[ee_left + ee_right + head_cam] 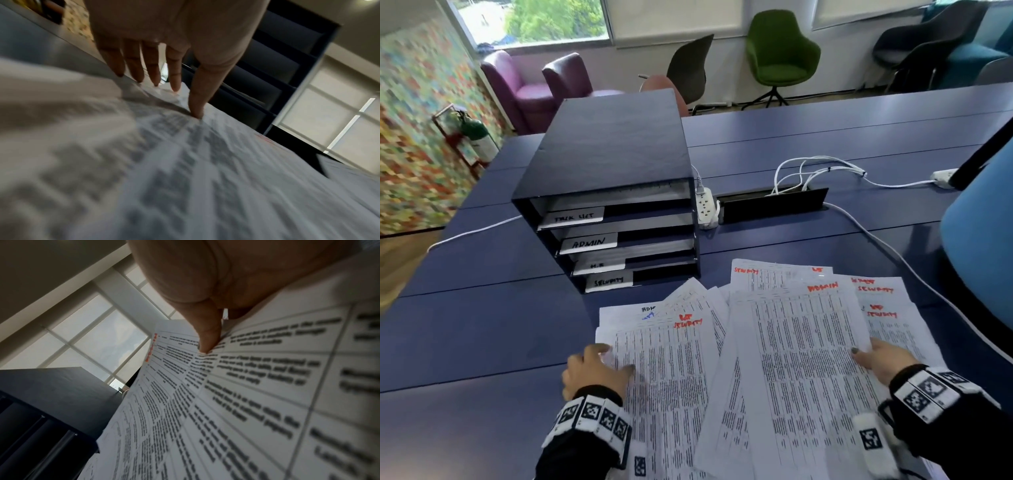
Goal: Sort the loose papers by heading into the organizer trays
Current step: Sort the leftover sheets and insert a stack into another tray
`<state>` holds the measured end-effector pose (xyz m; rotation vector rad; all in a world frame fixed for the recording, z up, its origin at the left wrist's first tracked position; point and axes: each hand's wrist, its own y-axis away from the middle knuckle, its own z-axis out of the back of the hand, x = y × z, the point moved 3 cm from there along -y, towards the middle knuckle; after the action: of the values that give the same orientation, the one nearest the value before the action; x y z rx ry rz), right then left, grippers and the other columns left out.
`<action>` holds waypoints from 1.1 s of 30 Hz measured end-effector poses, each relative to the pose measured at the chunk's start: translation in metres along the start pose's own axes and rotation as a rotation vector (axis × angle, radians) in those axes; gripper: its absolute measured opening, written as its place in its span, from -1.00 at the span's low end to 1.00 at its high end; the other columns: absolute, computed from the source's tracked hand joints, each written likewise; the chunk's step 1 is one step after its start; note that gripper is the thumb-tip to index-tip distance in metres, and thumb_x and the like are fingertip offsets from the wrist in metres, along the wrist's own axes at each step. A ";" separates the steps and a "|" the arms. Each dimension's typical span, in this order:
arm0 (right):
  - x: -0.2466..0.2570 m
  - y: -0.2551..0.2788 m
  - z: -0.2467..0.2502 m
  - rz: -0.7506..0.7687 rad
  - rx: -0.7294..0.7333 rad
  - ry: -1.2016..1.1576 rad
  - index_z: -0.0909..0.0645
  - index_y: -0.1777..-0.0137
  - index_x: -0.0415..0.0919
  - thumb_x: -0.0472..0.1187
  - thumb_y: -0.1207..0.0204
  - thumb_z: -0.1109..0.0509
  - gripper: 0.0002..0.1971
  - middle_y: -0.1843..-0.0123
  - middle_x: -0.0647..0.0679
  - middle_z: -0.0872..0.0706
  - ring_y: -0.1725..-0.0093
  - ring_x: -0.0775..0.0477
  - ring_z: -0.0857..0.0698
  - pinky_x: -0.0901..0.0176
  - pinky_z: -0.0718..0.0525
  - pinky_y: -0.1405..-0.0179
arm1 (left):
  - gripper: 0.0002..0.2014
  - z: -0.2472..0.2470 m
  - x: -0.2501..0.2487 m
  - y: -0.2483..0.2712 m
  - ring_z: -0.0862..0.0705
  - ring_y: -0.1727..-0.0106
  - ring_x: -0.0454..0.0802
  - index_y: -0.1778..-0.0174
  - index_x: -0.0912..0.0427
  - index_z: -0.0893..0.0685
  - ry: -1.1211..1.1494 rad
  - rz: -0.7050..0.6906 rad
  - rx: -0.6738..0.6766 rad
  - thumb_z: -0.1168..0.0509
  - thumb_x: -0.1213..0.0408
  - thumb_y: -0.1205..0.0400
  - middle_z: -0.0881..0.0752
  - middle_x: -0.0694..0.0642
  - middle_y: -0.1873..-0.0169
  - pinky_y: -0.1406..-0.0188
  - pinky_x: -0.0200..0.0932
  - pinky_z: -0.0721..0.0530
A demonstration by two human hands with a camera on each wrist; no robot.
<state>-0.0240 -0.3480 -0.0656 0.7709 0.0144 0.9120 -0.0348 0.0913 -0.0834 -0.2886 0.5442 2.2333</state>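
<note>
loose papers (774, 359), white printed sheets with dense table text and handwritten red headings, lie fanned and overlapping on the near part of the dark blue table (482, 325), just in front of the organizer. left hand (595, 371) rests on the left edge of the sheet headed security (671, 359); the left wrist view shows its fingers (174, 76) straight, tips down on the paper, thumb pressing, gripping nothing. right hand (887, 359) pinches the right edge of the sheet headed admin (801, 359): thumb (207, 337) on top, the other fingers hidden under the sheet, and the right wrist view shows that sheet bowed upward.

handling, as a judgement: very light, limp, slick sheet on sheet, easy to crease or to drag a neighbour along. best taken by one side edge or a corner, with the flat hand pinning the rest.

long axes run roughly toward the organizer, headings at the far end, sheets skewed a little to each other.

beyond stands the black four-tier organizer (613, 192), open side facing the person, white tray labels (589, 244) reading task list, admin, what looks like h.r, security. just behind it, a white power strip (705, 205) with white cables (818, 171).
</note>
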 end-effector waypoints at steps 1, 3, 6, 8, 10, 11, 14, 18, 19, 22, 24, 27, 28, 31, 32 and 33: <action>0.001 0.000 0.000 0.000 -0.004 0.000 -0.48 -0.41 -0.29 -0.11 -0.67 -0.20 -0.61 -0.35 -0.25 -0.62 -0.33 -0.24 -0.57 0.04 -0.47 -0.31 | -0.46 0.003 0.005 -0.002 -0.50 -0.27 0.23 -0.13 -0.04 -0.53 0.010 0.038 0.007 -0.56 0.00 -0.29 -0.52 0.17 -0.24 -0.23 0.11 -0.51; 0.002 0.000 0.000 -0.003 -0.003 0.013 -0.46 -0.42 -0.29 -0.12 -0.67 -0.20 -0.61 -0.37 -0.25 -0.60 -0.36 -0.24 -0.56 0.03 -0.45 -0.34 | -0.37 0.005 0.013 -0.008 -0.57 -0.20 0.23 -0.13 0.01 -0.51 0.116 0.067 0.027 -0.62 0.04 -0.20 -0.59 0.18 -0.17 -0.24 0.15 -0.56; 0.005 0.002 0.000 -0.008 0.000 0.020 -0.46 -0.42 -0.29 -0.12 -0.67 -0.19 -0.61 -0.39 -0.24 -0.59 -0.37 -0.24 -0.54 0.05 -0.44 -0.35 | -0.37 0.005 0.018 -0.010 -0.66 -0.08 0.20 -0.08 0.04 -0.49 0.251 0.058 0.041 -0.65 0.22 -0.16 -0.67 0.15 -0.07 -0.19 0.18 -0.61; 0.006 0.003 0.000 -0.010 0.005 0.022 -0.46 -0.42 -0.29 -0.11 -0.67 -0.19 -0.61 -0.40 -0.23 -0.58 -0.38 -0.24 -0.54 0.06 -0.43 -0.35 | -0.40 0.005 0.016 -0.007 -0.67 -0.09 0.19 -0.13 0.09 -0.49 0.274 0.035 0.053 -0.62 0.28 -0.23 -0.68 0.15 -0.09 -0.18 0.13 -0.61; 0.005 0.005 0.001 -0.012 0.013 0.014 -0.46 -0.42 -0.29 -0.11 -0.68 -0.18 -0.61 -0.40 -0.23 -0.58 -0.38 -0.24 -0.53 0.06 -0.43 -0.35 | -0.55 0.006 0.010 -0.004 -0.66 -0.08 0.21 -0.17 0.18 -0.54 0.278 -0.011 0.068 -0.51 0.30 -0.40 -0.66 0.19 -0.11 -0.13 0.06 -0.62; 0.005 0.006 0.002 -0.014 0.020 0.009 -0.46 -0.43 -0.29 -0.11 -0.68 -0.17 -0.61 -0.41 -0.23 -0.57 -0.39 -0.24 -0.53 0.05 -0.43 -0.36 | -0.65 0.007 0.007 -0.002 -0.64 -0.07 0.23 -0.17 0.21 -0.57 0.267 -0.047 0.071 -0.43 0.30 -0.49 -0.65 0.22 -0.11 -0.11 0.04 -0.61; 0.003 0.007 0.003 -0.016 0.021 0.009 -0.44 -0.44 -0.30 -0.08 -0.68 -0.16 -0.58 -0.40 -0.24 -0.58 -0.38 -0.24 -0.54 0.04 -0.44 -0.36 | -0.75 0.006 0.001 0.002 -0.62 -0.03 0.22 -0.25 0.25 -0.57 0.268 -0.115 0.075 -0.19 0.34 -0.66 -0.66 0.26 -0.10 -0.11 0.01 -0.57; 0.004 0.009 0.003 -0.013 0.012 -0.007 -0.48 -0.39 -0.29 -0.08 -0.68 -0.17 -0.61 -0.36 -0.24 -0.61 -0.35 -0.24 -0.56 0.02 -0.46 -0.34 | -0.72 0.012 -0.003 0.009 -0.51 0.09 0.08 -0.32 0.25 -0.52 0.356 -0.133 0.056 -0.09 0.37 -0.71 -0.62 0.14 0.07 -0.05 -0.10 -0.50; 0.003 0.009 0.003 -0.009 0.008 -0.016 -0.49 -0.38 -0.29 -0.09 -0.68 -0.18 -0.62 -0.36 -0.24 -0.62 -0.34 -0.24 -0.56 0.02 -0.46 -0.34 | -0.72 0.016 -0.005 0.011 -0.49 0.10 0.08 -0.32 0.24 -0.52 0.375 -0.132 0.042 -0.09 0.37 -0.71 -0.58 0.13 0.11 -0.01 -0.13 -0.46; 0.001 0.010 0.007 0.019 -0.001 -0.068 -0.52 -0.33 -0.29 -0.10 -0.65 -0.22 -0.65 -0.31 -0.24 -0.64 -0.31 -0.24 -0.58 0.00 -0.45 -0.32 | -0.72 0.028 -0.003 0.010 -0.45 0.14 0.05 -0.32 0.24 -0.52 0.438 -0.114 -0.006 -0.07 0.40 -0.71 -0.53 0.10 0.16 0.04 -0.15 -0.38; -0.001 0.007 0.010 0.039 -0.021 -0.133 -0.57 -0.28 -0.29 -0.13 -0.63 -0.26 -0.68 -0.24 -0.26 -0.68 -0.25 -0.26 -0.61 -0.05 -0.49 -0.32 | -0.71 0.036 0.001 0.007 -0.49 0.18 0.06 -0.29 0.22 -0.55 0.494 -0.089 -0.027 -0.06 0.44 -0.70 -0.58 0.13 0.18 0.04 -0.14 -0.40; -0.001 0.004 0.017 0.054 -0.094 -0.231 -0.62 -0.21 -0.29 -0.20 -0.62 -0.28 -0.75 -0.02 -0.23 -0.72 -0.10 -0.26 -0.66 -0.06 -0.56 -0.22 | -0.73 0.049 0.005 0.002 -0.53 0.24 0.05 -0.20 0.22 -0.59 0.524 -0.083 -0.050 -0.06 0.47 -0.70 -0.65 0.20 0.13 0.10 -0.15 -0.43; 0.000 0.004 0.019 0.060 -0.119 -0.252 -0.64 -0.19 -0.29 -0.23 -0.62 -0.28 -0.77 0.04 -0.21 -0.71 -0.04 -0.24 -0.66 -0.02 -0.56 -0.16 | -0.76 0.052 0.005 0.002 -0.55 0.29 -0.01 -0.13 0.26 -0.60 0.529 -0.096 -0.044 -0.05 0.49 -0.69 -0.63 0.20 0.17 0.14 -0.20 -0.45; 0.004 0.005 0.025 0.098 -0.162 -0.310 -0.65 -0.20 -0.27 -0.28 -0.62 -0.28 -0.77 0.04 -0.20 -0.72 -0.01 -0.21 -0.65 0.06 -0.51 -0.08 | -0.79 0.055 0.002 0.000 -0.60 0.24 -0.06 -0.08 0.30 -0.61 0.545 -0.109 -0.046 -0.08 0.48 -0.69 -0.62 0.21 0.18 0.16 -0.24 -0.49; 0.005 0.005 0.026 0.108 -0.169 -0.328 -0.65 -0.22 -0.26 -0.28 -0.62 -0.28 -0.77 -0.01 -0.22 -0.73 -0.02 -0.21 -0.65 0.04 -0.52 -0.10 | -0.77 0.054 0.002 -0.002 -0.57 0.14 0.02 -0.18 0.30 -0.60 0.550 -0.099 -0.055 -0.09 0.45 -0.70 -0.65 0.22 0.09 0.08 -0.19 -0.46; 0.006 0.007 0.027 0.118 -0.178 -0.341 -0.64 -0.24 -0.25 -0.29 -0.62 -0.27 -0.75 -0.07 -0.24 -0.74 -0.03 -0.22 -0.64 0.02 -0.52 -0.12 | -0.75 0.052 0.003 -0.003 -0.55 0.07 0.05 -0.25 0.27 -0.58 0.560 -0.085 -0.056 -0.11 0.43 -0.70 -0.66 0.22 0.01 0.02 -0.15 -0.43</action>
<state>-0.0161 -0.3566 -0.0400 0.7585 -0.4108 0.8701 -0.0358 0.1197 -0.0401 -0.9640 0.7428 2.0764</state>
